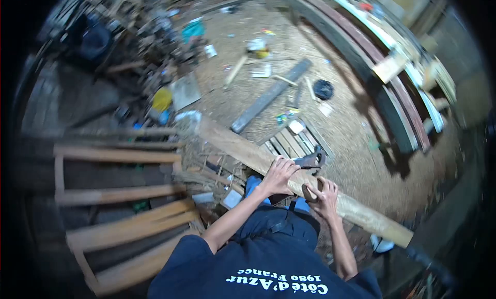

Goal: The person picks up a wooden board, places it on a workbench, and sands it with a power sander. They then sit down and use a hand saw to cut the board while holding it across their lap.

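A long pale wooden plank (237, 146) lies slantwise in front of my body, from the upper left to the lower right. My left hand (279, 176) rests over the plank near its middle, fingers bent over its far side. A little to the right, my right hand (323, 196) grips the same plank, fingers curled at its edge and the thumb on top. Just beyond the hands is a dark tool (313, 160), blurred, perhaps a saw or plane. Behind it stands a small slatted wooden piece (289, 142).
Wooden frames (124, 194) stand at the left. On the littered floor lie a grey beam (271, 96), a black round object (323, 89) and a yellow object (161, 99). Long beams (356, 38) run along the upper right. Scrap wood heaps up at the upper left.
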The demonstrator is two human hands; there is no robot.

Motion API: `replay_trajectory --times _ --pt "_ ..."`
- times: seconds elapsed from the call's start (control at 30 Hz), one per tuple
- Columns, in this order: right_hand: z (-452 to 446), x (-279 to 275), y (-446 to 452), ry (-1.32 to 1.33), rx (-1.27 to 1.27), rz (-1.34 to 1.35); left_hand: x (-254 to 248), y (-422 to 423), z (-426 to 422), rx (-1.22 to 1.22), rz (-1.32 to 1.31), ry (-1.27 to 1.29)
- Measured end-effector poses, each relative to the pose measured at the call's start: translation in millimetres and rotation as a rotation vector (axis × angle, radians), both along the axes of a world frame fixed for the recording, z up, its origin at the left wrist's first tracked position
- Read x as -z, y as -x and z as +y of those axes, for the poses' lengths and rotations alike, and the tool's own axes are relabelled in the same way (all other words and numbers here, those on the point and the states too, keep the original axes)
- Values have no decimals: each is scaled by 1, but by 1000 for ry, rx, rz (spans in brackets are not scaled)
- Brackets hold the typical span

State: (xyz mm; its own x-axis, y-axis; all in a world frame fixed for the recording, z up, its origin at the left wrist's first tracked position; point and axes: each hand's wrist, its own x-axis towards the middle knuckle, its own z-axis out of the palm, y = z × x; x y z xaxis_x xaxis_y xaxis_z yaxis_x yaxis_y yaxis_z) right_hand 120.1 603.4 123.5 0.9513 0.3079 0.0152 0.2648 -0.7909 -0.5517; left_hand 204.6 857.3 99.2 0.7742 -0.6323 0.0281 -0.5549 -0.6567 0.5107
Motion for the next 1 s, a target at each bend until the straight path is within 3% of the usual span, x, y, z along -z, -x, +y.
replay_trajectory --times 0.17,0.37,0.5,0.6,0.77,0.8,1.0 --pt "49 -10 5 183 152 58 19 -39 31 163 -49 166" --pt "111 22 -14 159 300 110 60 -86 66 294 82 235" --pt "131 70 -23 146 357 151 95 -98 74 310 254 127" --pt "139 125 -24 74 373 179 146 -90 66 404 153 -45" --pt "148 234 -41 19 428 150 274 -104 68 417 260 131" --pt "145 249 -41 3 430 205 281 -102 67 327 283 61" --pt "138 327 -33 -61 420 227 341 -116 66 478 194 -76"
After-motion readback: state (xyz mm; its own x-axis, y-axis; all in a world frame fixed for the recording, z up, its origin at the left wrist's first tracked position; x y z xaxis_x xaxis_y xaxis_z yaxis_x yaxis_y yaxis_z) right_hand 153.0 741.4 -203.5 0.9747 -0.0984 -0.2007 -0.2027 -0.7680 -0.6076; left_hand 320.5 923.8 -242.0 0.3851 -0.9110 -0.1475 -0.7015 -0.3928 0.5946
